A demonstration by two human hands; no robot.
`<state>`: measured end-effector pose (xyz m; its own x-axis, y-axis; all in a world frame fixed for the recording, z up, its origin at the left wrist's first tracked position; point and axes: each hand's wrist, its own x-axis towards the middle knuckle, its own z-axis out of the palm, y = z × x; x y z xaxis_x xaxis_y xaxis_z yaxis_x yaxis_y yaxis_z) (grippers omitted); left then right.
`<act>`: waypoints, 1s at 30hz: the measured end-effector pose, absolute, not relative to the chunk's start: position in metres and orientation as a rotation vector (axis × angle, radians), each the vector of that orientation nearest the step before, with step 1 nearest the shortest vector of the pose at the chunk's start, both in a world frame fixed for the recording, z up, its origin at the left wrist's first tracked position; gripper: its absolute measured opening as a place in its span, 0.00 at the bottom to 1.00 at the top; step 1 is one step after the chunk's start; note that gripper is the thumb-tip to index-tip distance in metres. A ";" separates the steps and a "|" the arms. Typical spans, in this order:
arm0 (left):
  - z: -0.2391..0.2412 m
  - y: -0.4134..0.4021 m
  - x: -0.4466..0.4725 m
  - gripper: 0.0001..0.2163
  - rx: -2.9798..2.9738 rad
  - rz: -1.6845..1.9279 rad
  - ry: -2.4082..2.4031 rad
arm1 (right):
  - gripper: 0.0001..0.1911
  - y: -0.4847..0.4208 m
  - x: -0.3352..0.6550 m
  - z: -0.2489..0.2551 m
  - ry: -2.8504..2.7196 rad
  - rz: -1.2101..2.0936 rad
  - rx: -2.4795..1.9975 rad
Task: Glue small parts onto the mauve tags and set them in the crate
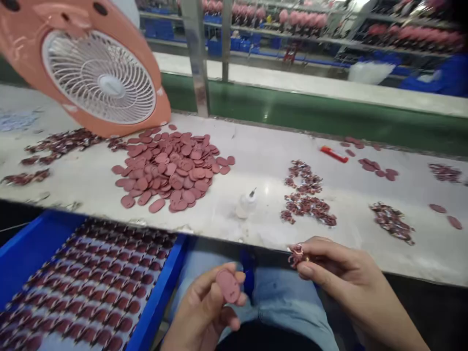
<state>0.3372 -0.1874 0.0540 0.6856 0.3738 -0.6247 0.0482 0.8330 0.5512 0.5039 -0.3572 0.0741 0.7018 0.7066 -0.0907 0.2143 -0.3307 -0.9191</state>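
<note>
Your left hand (pixel 204 312) is down low, over your lap. Its thumb and fingers are pinched together on one pink oval disc (pixel 227 285), and the flat side faces up at you. Your right hand (pixel 340 273) is near it, just in front of the edge of the white table (pixel 256 156). Its fingertips are squeezed on a small dark red piece (pixel 297 255). The two hands are close but not touching.

On the table, a big pile of pink discs (pixel 171 168) lies in front of a pink fan (pixel 98 73). A little white bottle (pixel 245 204) stands just right of the pile. Heaps of small dark red pieces (pixel 307 195) lie past the bottle, and a red pen (pixel 334 154) lies farther back. A blue tray (pixel 157 302) beside your left knee holds rows of discs.
</note>
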 end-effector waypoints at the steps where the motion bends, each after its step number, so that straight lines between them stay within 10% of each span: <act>1: 0.058 -0.189 0.338 0.18 0.551 0.178 0.790 | 0.07 -0.352 0.497 0.078 -0.750 0.657 -1.786; 30: 0.047 -0.192 0.324 0.14 0.523 -0.007 0.576 | 0.09 -0.315 0.473 0.102 -1.329 0.809 -1.694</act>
